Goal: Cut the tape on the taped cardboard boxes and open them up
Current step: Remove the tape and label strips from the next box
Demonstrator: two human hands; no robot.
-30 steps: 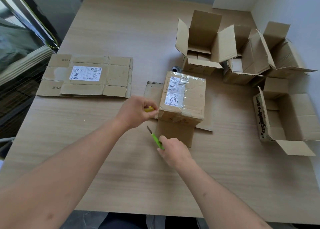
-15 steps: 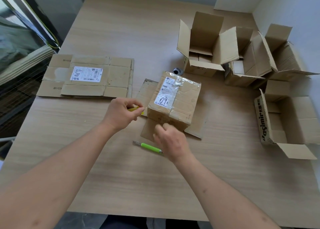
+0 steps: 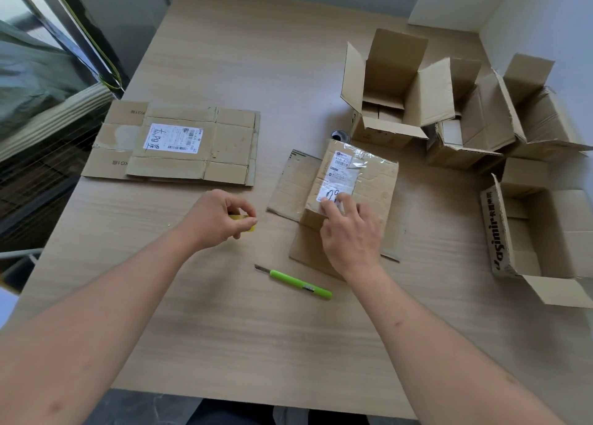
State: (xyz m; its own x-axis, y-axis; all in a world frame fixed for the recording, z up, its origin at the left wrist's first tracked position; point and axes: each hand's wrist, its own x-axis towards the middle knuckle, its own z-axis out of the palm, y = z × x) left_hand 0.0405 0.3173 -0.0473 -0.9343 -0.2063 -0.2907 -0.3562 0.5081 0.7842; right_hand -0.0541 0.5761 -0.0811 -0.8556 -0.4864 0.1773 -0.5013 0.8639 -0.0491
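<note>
A small taped cardboard box (image 3: 369, 180) with a white shipping label stands at the table's middle, its lower flaps spread flat around it. My right hand (image 3: 351, 232) rests on the box's near top edge, fingers touching the label. My left hand (image 3: 218, 217) is left of the box and pinches a small yellow piece (image 3: 248, 227), partly hidden by the fingers. A green utility knife (image 3: 300, 283) lies loose on the table in front of the box, blade out and pointing left.
A flattened box (image 3: 173, 145) lies at the left. Several opened boxes (image 3: 394, 97) stand at the back right, and another opened box (image 3: 539, 232) lies at the right edge. A small dark roll (image 3: 339, 134) sits behind the taped box. A window frame runs along the left.
My right hand put the green knife down on the table and moved onto the box top. The box turned and shifted. My left hand drew back to the left with the yellow piece.
</note>
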